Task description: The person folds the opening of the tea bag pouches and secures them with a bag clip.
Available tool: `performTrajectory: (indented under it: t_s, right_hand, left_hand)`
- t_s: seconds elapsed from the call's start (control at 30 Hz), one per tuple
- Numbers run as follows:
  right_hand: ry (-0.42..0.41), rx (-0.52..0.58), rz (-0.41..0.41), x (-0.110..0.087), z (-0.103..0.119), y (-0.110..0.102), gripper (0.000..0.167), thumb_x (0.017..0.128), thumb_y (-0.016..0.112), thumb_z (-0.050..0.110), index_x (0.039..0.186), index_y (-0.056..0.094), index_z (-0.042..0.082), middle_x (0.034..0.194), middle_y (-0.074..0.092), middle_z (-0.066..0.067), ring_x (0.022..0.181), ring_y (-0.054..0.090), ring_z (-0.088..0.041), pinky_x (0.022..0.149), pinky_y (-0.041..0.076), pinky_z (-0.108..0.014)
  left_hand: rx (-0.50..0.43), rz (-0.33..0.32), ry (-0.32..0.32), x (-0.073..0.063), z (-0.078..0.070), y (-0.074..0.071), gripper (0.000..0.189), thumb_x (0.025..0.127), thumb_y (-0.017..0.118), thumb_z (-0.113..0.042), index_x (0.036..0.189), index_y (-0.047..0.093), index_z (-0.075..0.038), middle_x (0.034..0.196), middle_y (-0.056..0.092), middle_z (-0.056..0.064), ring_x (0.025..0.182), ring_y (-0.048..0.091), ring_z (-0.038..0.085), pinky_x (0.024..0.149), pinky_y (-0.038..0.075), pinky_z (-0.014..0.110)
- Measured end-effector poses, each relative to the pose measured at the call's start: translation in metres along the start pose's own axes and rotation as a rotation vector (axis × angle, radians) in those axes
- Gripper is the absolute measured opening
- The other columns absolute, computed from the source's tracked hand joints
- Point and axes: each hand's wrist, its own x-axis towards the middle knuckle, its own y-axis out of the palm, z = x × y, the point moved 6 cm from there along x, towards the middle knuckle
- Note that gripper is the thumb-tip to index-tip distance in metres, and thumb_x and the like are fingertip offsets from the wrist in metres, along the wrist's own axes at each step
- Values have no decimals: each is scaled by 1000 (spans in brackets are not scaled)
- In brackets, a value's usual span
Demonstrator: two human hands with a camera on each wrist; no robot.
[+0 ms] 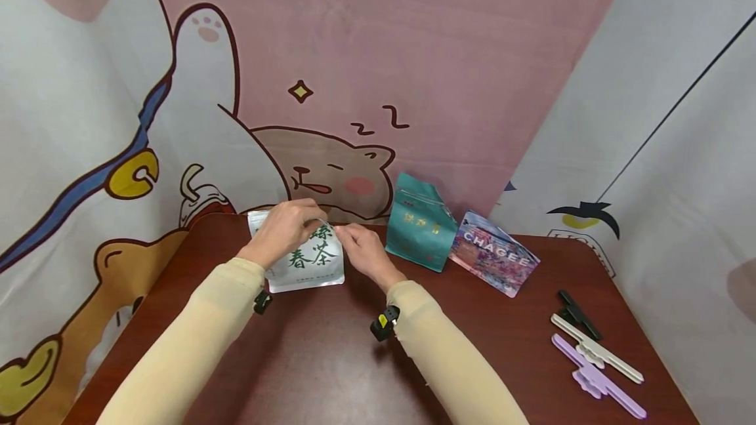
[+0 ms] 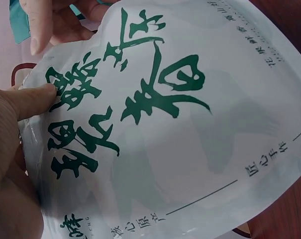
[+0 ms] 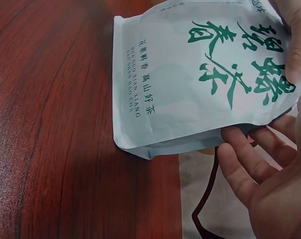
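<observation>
A white tea bag (image 1: 313, 271) with large green characters stands upright near the table's back edge. My left hand (image 1: 287, 229) grips its top edge, with the thumb pressed on the printed front in the left wrist view. At the bag's upper right corner my right hand (image 1: 371, 254) pinches the edge. In the right wrist view, several curled fingers (image 3: 240, 164) of that hand lie along the bag's side fold. The bag's top edge is partly hidden behind both hands.
Right of the bag stand a teal pouch (image 1: 420, 225) and a tilted, colourful CHAGEE pouch (image 1: 495, 256). A black clip (image 1: 580, 315), a white clip (image 1: 598, 349) and a purple clip (image 1: 598, 376) lie at the table's right. A printed curtain (image 1: 449, 64) hangs behind the table (image 1: 331, 359).
</observation>
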Motion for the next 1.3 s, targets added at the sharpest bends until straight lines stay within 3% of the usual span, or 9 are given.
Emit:
performTrajectory:
  t_s: [0.13, 0.33, 0.57, 0.77, 0.83, 0.93, 1.1, 1.3]
  right_hand:
    - [49, 50, 15, 1, -1, -2, 33, 109, 54, 29, 110, 80, 8, 112, 74, -8, 105, 70, -27, 89, 55, -38]
    - [133, 136, 88, 0, -4, 0, 33, 107, 57, 31, 125, 76, 11, 116, 72, -10, 90, 71, -34, 69, 56, -27]
    - [143, 112, 125, -1, -3, -1, 33, 107, 58, 33, 131, 73, 16, 126, 71, -7, 96, 73, -31, 73, 56, -26]
    - [228, 164, 113, -3, -6, -1, 36, 108, 54, 39, 114, 79, 14, 103, 73, -5, 79, 68, -17, 69, 56, -28]
    - [243, 182, 100, -4, -7, -1, 35, 107, 56, 39, 111, 80, 14, 99, 73, -6, 80, 70, -23, 68, 56, -27]
    - [236, 200, 77, -5, -7, 1, 29, 105, 61, 34, 115, 80, 14, 106, 75, -6, 87, 72, -34, 66, 55, -26]
    - [157, 104, 45, -4, -3, 2, 27, 103, 66, 27, 124, 77, 15, 123, 74, -5, 103, 72, -27, 80, 57, -30]
    - [95, 13, 21, -2, 3, 3, 27, 102, 67, 25, 124, 77, 13, 125, 73, -7, 117, 67, -25, 96, 54, -41]
  left_hand:
    - [-9, 17, 9, -1, -1, -2, 11, 91, 78, -5, 100, 82, -9, 100, 77, 4, 89, 73, 21, 77, 59, 39]
    - [-2, 73, -7, -7, -2, -7, 17, 96, 74, -19, 110, 82, -13, 104, 77, 3, 92, 73, 19, 78, 59, 40]
    - [-53, 52, -22, -8, -2, -12, 17, 99, 72, -27, 102, 84, -16, 97, 76, -1, 84, 72, 15, 73, 59, 38]
    - [-82, 95, -61, -7, -4, -13, 11, 94, 78, -20, 101, 84, -14, 99, 76, 0, 86, 73, 17, 75, 59, 39]
    - [-84, 115, -62, -7, -4, -13, 10, 93, 79, -18, 100, 84, -13, 99, 76, 0, 87, 73, 17, 74, 59, 40]
    - [-56, 145, -56, -7, -5, -12, 10, 91, 80, -15, 100, 84, -13, 102, 76, 1, 91, 72, 20, 78, 59, 42]
    - [20, 190, -80, -8, -5, -11, 19, 88, 83, -14, 106, 82, -10, 110, 75, 6, 104, 70, 27, 87, 57, 48]
    - [90, 229, -138, -8, -3, -13, 28, 86, 85, -17, 112, 80, -7, 117, 74, 10, 107, 70, 30, 87, 57, 49]
